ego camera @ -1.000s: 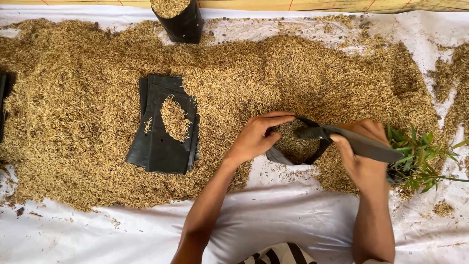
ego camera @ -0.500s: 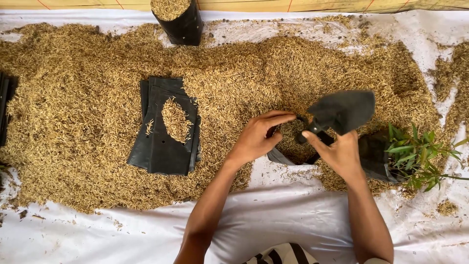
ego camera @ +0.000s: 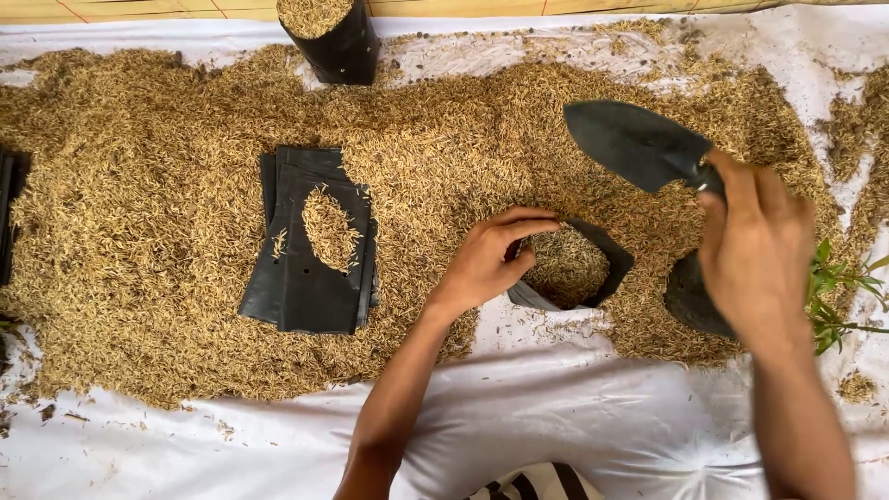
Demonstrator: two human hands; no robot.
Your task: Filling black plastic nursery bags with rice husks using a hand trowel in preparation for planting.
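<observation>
My left hand (ego camera: pixel 491 259) grips the near-left rim of an open black plastic grow bag (ego camera: pixel 607 264) half full of rice husk. It sits at the front edge of a wide husk pile (ego camera: pixel 185 185). My right hand (ego camera: pixel 755 245) holds a dark trowel (ego camera: pixel 634 143) by its handle, blade raised over the husk behind and to the right of the bag. Behind my right wrist lies another black bag (ego camera: pixel 690 301) with a green seedling (ego camera: pixel 838 292).
A stack of flat black bags (ego camera: pixel 315 287) with some husk on top lies left of centre. A filled black bag (ego camera: pixel 329 37) stands at the back. More black bags (ego camera: pixel 9 213) show at the left edge. White sheeting (ego camera: pixel 556 435) covers the ground.
My right hand lifted the trowel out of the bag and swung it up and to the right. The bag now shows husk inside. My left hand stayed on the rim.
</observation>
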